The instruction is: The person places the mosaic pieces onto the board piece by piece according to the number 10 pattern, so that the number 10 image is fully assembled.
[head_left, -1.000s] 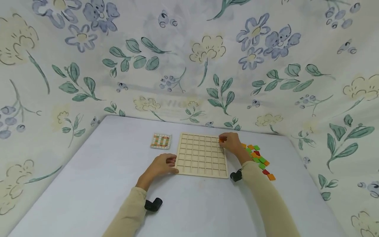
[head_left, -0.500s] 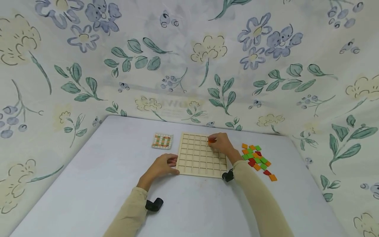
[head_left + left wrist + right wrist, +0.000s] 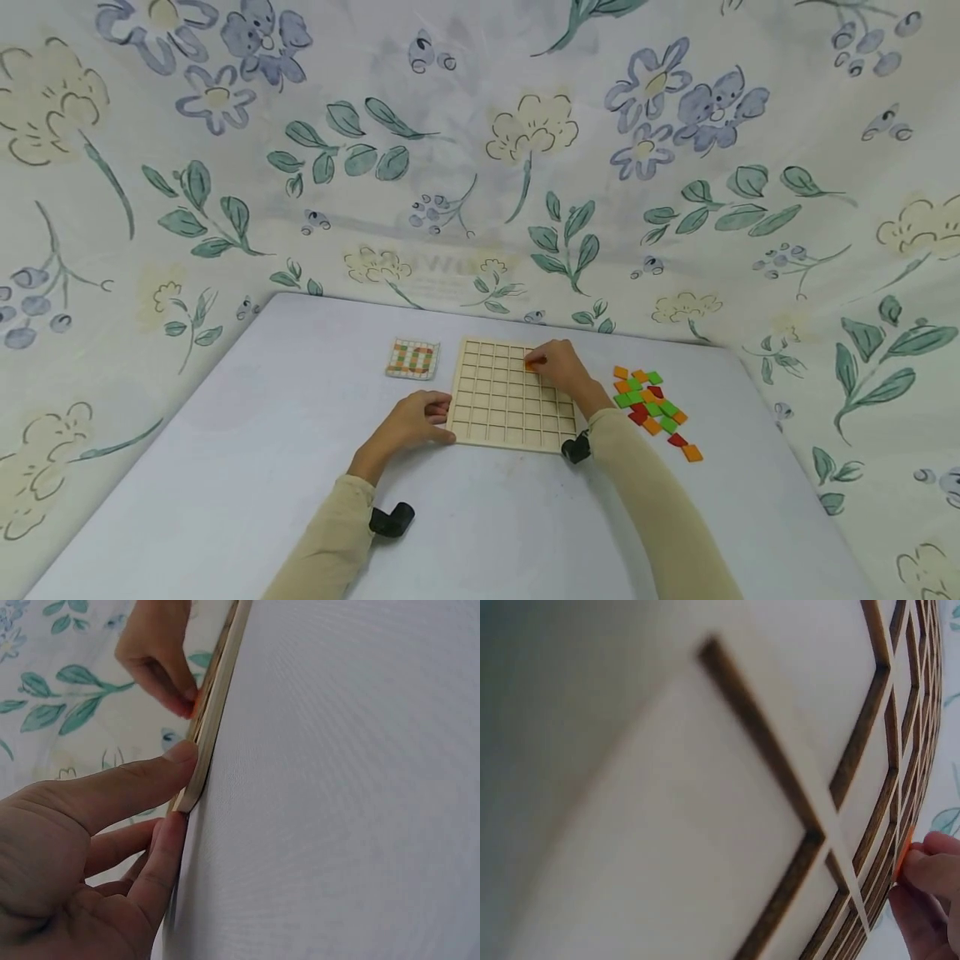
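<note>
A pale wooden board (image 3: 498, 408) with a grid of square recesses lies flat on the table. My left hand (image 3: 407, 419) holds its near left corner; in the left wrist view the thumb (image 3: 142, 784) presses the edge and the fingers lie against the side. Over the far part of the grid, my right hand (image 3: 564, 368) pinches an orange tile (image 3: 531, 365) between thumb and fingertips. The right wrist view shows that tile (image 3: 903, 853) tilted on edge, right at the recesses. The recesses that show hold no tiles.
Loose orange, green and red tiles (image 3: 651, 408) lie scattered to the right of the board. A small card (image 3: 412, 359) printed with a coloured grid pattern lies at its far left. Floral cloth (image 3: 450, 208) hangs behind the white table (image 3: 480, 525).
My right hand has carried the orange tile leftward from the board's far right edge to over the grid, then slightly lower. The left hand stays at the corner.
</note>
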### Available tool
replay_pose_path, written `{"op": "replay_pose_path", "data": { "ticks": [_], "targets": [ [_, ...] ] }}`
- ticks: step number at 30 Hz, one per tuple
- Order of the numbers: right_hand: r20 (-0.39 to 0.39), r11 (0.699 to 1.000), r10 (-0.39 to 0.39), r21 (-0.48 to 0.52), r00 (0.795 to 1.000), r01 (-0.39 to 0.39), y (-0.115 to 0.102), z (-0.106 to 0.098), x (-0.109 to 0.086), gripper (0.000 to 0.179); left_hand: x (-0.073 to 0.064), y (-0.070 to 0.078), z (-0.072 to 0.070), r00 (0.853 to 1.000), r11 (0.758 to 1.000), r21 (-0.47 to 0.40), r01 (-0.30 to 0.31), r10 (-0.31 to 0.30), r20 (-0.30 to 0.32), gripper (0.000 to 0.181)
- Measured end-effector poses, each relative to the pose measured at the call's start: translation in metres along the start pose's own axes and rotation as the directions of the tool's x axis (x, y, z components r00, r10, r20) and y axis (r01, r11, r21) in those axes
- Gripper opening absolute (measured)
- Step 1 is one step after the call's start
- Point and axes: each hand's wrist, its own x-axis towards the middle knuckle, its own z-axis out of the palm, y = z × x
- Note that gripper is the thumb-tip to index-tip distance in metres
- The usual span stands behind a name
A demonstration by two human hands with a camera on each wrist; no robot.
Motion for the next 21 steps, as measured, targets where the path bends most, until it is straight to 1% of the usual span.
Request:
{"op": "replay_pose_path", "data": {
  "ticks": [3,5,7,9,12,15,18,21],
  "targets": [
    [0.021,0.999,0.002,-0.052,1.000,-0.001,-0.004,-0.002,-0.001,0.018,0.002,0.000,0.000,1.000,1.000,0.012,-0.008,0.008,0.002,0.066],
    [0.029,0.998,0.006,-0.069,1.000,-0.004,-0.006,-0.004,-0.001,0.019,0.003,0.000,0.001,1.000,1.000,0.018,-0.013,0.013,0.003,0.066],
    [0.036,0.998,0.014,-0.068,0.999,-0.012,-0.007,-0.007,-0.002,0.019,0.004,0.000,0.001,1.000,1.000,0.024,-0.014,0.014,0.005,0.067],
    [0.034,0.999,0.028,-0.045,0.999,-0.027,-0.005,-0.011,-0.005,0.020,0.005,0.001,0.001,1.000,1.000,0.020,-0.008,0.008,0.008,0.067],
    [-0.001,0.998,0.054,0.010,0.999,-0.054,0.004,-0.021,-0.011,0.022,0.004,0.001,0.002,1.000,1.000,0.026,-0.009,0.008,0.017,0.067],
    [-0.078,0.998,0.068,0.025,0.995,-0.066,0.019,-0.039,-0.019,0.024,0.004,0.001,0.003,1.000,1.000,0.024,-0.009,0.009,0.020,0.066],
    [-0.138,0.992,0.119,-0.015,0.983,-0.123,0.038,-0.057,-0.031,0.023,0.005,0.000,0.003,1.000,1.000,0.027,-0.011,0.010,0.016,0.067],
    [-0.146,0.966,0.246,-0.039,0.958,-0.254,0.056,-0.072,-0.047,0.024,0.005,-0.003,0.001,1.000,1.000,0.027,-0.011,0.011,0.016,0.067]
  ]
}}
